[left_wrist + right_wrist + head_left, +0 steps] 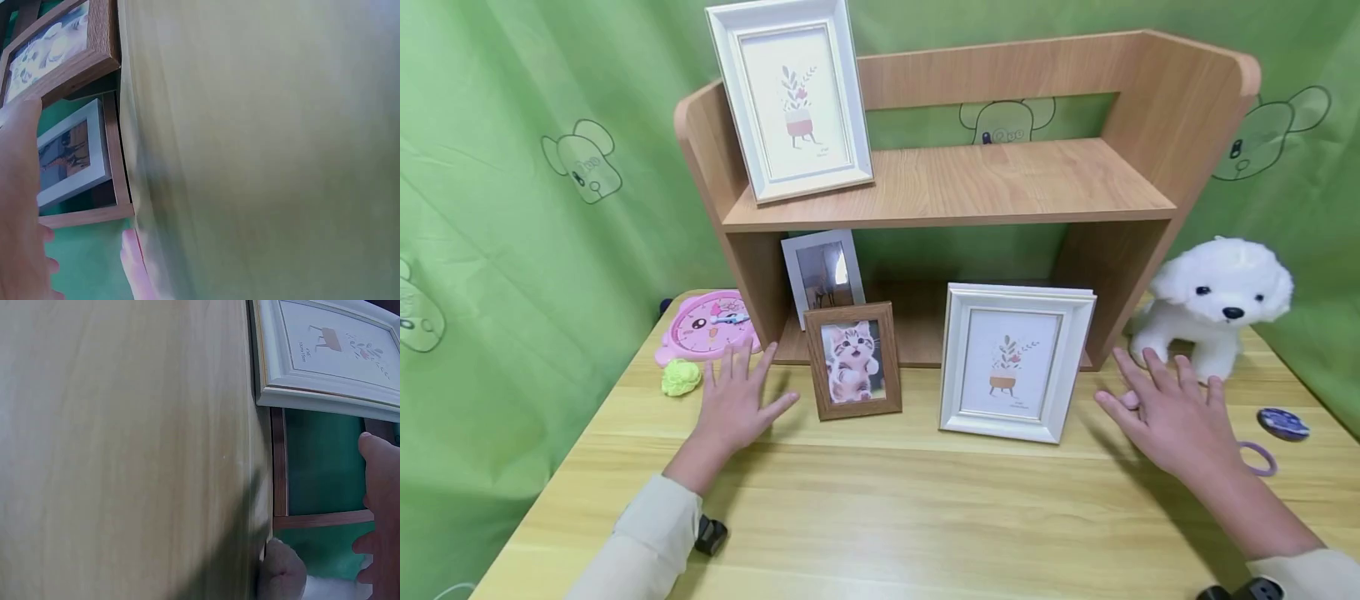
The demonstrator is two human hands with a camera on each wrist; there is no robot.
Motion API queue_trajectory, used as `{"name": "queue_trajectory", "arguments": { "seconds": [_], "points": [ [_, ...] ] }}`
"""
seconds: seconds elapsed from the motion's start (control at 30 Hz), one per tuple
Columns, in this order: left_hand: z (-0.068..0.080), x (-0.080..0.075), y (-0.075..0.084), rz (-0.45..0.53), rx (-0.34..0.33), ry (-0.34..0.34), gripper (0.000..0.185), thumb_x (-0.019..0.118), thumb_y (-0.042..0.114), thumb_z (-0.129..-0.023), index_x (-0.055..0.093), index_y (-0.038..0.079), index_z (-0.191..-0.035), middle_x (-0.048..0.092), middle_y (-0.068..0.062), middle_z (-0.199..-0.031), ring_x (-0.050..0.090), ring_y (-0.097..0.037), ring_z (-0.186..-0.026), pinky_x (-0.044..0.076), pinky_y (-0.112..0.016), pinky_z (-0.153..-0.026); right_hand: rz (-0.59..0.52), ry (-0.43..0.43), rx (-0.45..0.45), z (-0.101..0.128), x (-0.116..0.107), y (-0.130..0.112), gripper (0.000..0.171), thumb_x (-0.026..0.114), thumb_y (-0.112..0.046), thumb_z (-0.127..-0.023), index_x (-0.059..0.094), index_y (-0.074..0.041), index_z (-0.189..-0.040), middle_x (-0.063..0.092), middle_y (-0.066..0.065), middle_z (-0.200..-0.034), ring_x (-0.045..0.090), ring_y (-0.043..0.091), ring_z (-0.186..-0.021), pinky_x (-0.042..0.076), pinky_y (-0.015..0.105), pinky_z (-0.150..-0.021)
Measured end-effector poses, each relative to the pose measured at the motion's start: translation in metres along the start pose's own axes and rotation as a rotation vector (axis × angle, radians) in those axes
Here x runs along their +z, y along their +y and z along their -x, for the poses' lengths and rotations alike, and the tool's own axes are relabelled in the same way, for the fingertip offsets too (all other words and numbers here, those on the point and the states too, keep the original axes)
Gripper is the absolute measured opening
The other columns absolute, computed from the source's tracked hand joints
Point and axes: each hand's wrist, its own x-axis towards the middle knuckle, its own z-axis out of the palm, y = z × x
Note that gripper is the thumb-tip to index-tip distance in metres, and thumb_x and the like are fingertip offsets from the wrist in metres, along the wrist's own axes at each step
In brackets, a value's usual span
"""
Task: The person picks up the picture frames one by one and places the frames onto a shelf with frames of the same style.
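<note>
Pale wood runs across the desk (880, 508) where a person's two hands hover, fingers spread and holding nothing. The left hand (733, 404) hangs just left of a small brown frame with a kitten photo (853, 360), which stands upright at the front of the shelf unit (1000, 179); the right hand (1172, 412) hangs just right of a larger white frame with a plant print (1011, 362), also upright on the desk. Neither hand touches its frame. A matching white frame (790, 96) already leans on the upper shelf, and a grey frame (822, 273) stands in the lower bay behind the kitten picture. From how things lie, the sorting of frames looks partly done: one is up top, two stand on the desk in front, and the right stretch of the upper shelf is bare. A pink clock (707, 325), a white toy dog (1217, 300) and a purple hair tie (1258, 458) sit at the desk's edges.
</note>
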Motion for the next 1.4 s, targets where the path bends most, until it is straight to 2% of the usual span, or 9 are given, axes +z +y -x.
{"name": "queue_trajectory", "arguments": {
  "seconds": [0.27,0.63,0.87,0.93,1.0,1.1,1.17,1.33,1.4],
  "points": [
    [-0.01,-0.005,-0.003,0.155,-0.11,0.041,0.092,0.054,0.062,-0.082,0.011,0.015,-0.149,0.011,-0.019,-0.151,0.011,-0.042,-0.135,0.005,-0.062,-0.108,-0.005,0.022,-0.02,-0.001,0.0,0.0,0.068,0.041,-0.05,-0.093,0.018,-0.017,-0.148,0.021,0.028,-0.145,0.001,0.051,-0.132,-0.006,0.073,-0.098],
    [-0.033,-0.012,0.0,0.55,-0.311,0.206,0.093,0.062,0.056,-0.079,0.014,0.015,-0.148,0.03,-0.015,-0.145,0.032,-0.034,-0.129,0.03,-0.052,-0.106,-0.054,0.094,-0.089,-0.001,-0.004,-0.01,0.064,0.044,-0.043,-0.094,0.021,-0.017,-0.148,0.027,0.029,-0.142,0.012,0.05,-0.131,0.005,0.072,-0.1],
    [-0.052,-0.01,0.004,0.685,-0.365,0.354,0.083,0.07,0.037,-0.08,0.024,0.014,-0.145,0.04,-0.015,-0.139,0.042,-0.032,-0.121,0.038,-0.047,-0.101,-0.363,0.116,-0.095,-0.003,-0.011,-0.026,0.054,0.05,-0.028,-0.095,0.031,-0.013,-0.144,0.038,0.029,-0.136,0.046,0.051,-0.106,0.035,0.069,-0.084],
    [-0.057,-0.009,0.004,0.741,-0.366,0.396,0.079,0.071,0.031,-0.08,0.027,0.015,-0.144,0.044,-0.014,-0.135,0.044,-0.031,-0.118,0.042,-0.045,-0.098,-0.457,0.118,-0.087,-0.004,-0.012,-0.03,0.051,0.049,-0.023,-0.096,0.034,-0.01,-0.142,0.041,0.029,-0.133,0.049,0.048,-0.103,0.045,0.054,-0.087],
    [-0.061,-0.008,0.005,0.8,-0.367,0.431,0.074,0.07,0.024,-0.08,0.03,0.015,-0.142,0.047,-0.013,-0.131,0.047,-0.03,-0.115,0.045,-0.043,-0.094,-0.534,0.138,-0.084,-0.004,-0.012,-0.033,0.047,0.05,-0.019,-0.096,0.037,-0.007,-0.14,0.047,0.028,-0.126,0.055,0.03,-0.101,0.05,0.029,-0.085],
    [-0.066,-0.008,0.006,0.874,-0.369,0.483,0.066,0.069,0.016,-0.081,0.036,0.014,-0.138,0.051,-0.014,-0.125,0.05,-0.03,-0.11,0.049,-0.04,-0.09,-0.645,0.166,-0.081,-0.004,-0.011,-0.035,0.044,0.05,-0.014,-0.096,0.04,-0.003,-0.137,0.053,0.026,-0.118,0.053,0.003,-0.099,0.04,0.0,-0.076],
    [-0.068,-0.008,0.006,0.9,-0.377,0.517,0.061,0.068,0.013,-0.081,0.041,0.013,-0.135,0.054,-0.014,-0.122,0.052,-0.029,-0.107,0.05,-0.037,-0.088,-0.707,0.178,-0.075,-0.004,-0.01,-0.035,0.043,0.05,-0.013,-0.095,0.04,-0.002,-0.136,0.055,0.019,-0.115,0.051,-0.007,-0.093,0.042,0.0,-0.075],
    [-0.073,-0.005,0.003,0.926,-0.403,0.587,0.051,0.067,0.007,-0.081,0.049,0.012,-0.128,0.058,-0.013,-0.116,0.057,-0.026,-0.099,0.053,-0.033,-0.083,-0.855,0.189,-0.085,-0.006,-0.006,-0.034,0.043,0.049,-0.006,-0.095,0.038,0.002,-0.136,0.055,-0.007,-0.11,0.057,-0.004,-0.088,0.052,0.011,-0.07],
    [-0.075,-0.004,0.001,0.934,-0.412,0.599,0.05,0.067,0.006,-0.08,0.051,0.011,-0.127,0.059,-0.013,-0.115,0.058,-0.025,-0.098,0.054,-0.032,-0.081,-0.935,0.183,-0.086,-0.007,-0.005,-0.033,0.042,0.048,-0.003,-0.094,0.039,0.001,-0.135,0.055,-0.009,-0.108,0.057,-0.003,-0.088,0.054,0.014,-0.07]
  ]
}}
